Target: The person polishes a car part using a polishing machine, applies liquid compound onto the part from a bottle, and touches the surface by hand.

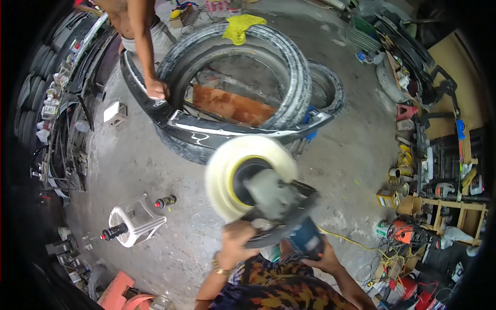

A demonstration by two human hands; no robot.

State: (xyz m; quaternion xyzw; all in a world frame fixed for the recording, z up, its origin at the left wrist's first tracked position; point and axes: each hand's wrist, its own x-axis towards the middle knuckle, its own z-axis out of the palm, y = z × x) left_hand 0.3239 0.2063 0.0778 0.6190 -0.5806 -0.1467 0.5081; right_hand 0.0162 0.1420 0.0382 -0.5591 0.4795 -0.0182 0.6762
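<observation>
I hold a polisher [271,194] with a grey head and a blue body in both hands. My left hand [237,242], with a gold band at the wrist, is closed on its dark front handle. Around the rear of the blue body wraps my right hand [324,257]. The cream polishing pad [219,178] faces away from me, blurred at the edge. Just beyond it, a glossy black carbon-fibre car body panel [194,135] lies across stacked tires [297,77]; whether the pad touches it I cannot tell. Another person's hand [157,89] presses on the panel's left part.
A white plastic stool [142,222] stands at the lower left, with a black bottle [114,232] on it and another bottle [166,201] beside it. A yellow cloth [242,28] drapes over the tires. To the right, a yellow cord [343,235] runs towards clutter.
</observation>
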